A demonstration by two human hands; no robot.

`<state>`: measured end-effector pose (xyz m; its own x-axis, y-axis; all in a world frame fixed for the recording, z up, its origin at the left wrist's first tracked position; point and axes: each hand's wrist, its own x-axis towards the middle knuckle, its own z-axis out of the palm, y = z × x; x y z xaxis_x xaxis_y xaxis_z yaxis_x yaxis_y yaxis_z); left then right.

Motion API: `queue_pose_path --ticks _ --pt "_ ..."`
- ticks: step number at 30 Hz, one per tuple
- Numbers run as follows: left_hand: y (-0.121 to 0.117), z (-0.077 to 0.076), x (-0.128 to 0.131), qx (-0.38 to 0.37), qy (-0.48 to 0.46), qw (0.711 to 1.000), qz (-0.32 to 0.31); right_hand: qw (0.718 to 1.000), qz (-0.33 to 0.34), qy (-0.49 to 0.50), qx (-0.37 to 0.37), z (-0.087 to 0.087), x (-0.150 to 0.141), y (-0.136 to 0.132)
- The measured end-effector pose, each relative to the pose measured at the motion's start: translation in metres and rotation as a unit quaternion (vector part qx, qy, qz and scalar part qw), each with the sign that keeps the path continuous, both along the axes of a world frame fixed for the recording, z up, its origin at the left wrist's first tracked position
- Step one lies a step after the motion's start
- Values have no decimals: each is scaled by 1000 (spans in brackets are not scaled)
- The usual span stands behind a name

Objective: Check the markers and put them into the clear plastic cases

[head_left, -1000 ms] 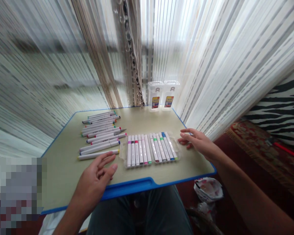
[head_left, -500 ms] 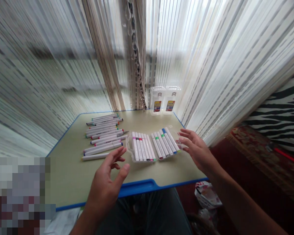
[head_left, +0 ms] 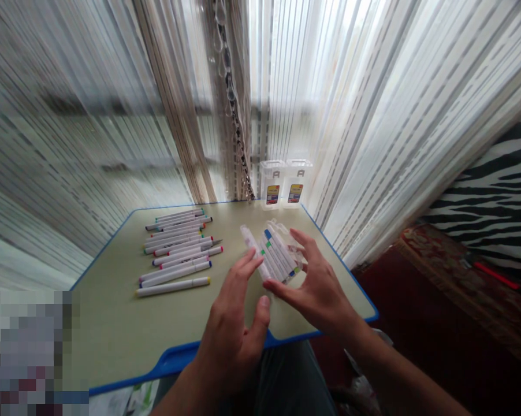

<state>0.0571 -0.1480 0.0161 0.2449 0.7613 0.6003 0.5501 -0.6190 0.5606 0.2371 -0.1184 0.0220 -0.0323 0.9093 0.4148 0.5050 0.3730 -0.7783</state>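
1. Right of the centre of the surface (head_left: 113,335), the clear case (head_left: 248,238), more spread half a second ago, now folds up, bringing its markers (head_left: 278,260) nearer enclosure.
2. The right hand (head_left: 323,289) grips it; the left hand (head_left: 234,323) touches it with fingertips, thumb free.
3. Open room lies front-left; the blue edge (head_left: 182,355) runs near both hands.
4. Loose markers (head_left: 186,257) lie apart, leftward.

From close above, the head view faces forward and down over the table (head_left: 113,323) toward what seems a curtain (head_left: 356,144).

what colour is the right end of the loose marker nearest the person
That marker has a yellow right end, clearest in the head view.
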Motion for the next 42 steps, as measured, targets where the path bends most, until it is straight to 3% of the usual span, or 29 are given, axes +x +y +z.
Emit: queue_pose_path --ticks 6,12,17,23,28,35,42 --pt "0 1 5 -19 -13 999 -41 993 -28 -49 104 -8 -17 0" --pt "6 -5 -2 -73 -50 994 -68 994 -14 -22 108 -15 -21 0" --pt "13 -9 -23 -107 -72 992 5 996 2 15 84 -16 -17 -1" --pt "32 -11 -48 -138 -109 982 74 994 87 62 29 -16 -5 -1" --pt "45 -10 -56 -196 -148 969 19 980 152 121 -30 -20 11 3" --pt "45 -4 -52 -258 -203 941 -84 964 221 133 -64 -20 30 12" --pt "45 -4 -51 -233 -220 944 -73 959 232 142 -75 -21 32 20"
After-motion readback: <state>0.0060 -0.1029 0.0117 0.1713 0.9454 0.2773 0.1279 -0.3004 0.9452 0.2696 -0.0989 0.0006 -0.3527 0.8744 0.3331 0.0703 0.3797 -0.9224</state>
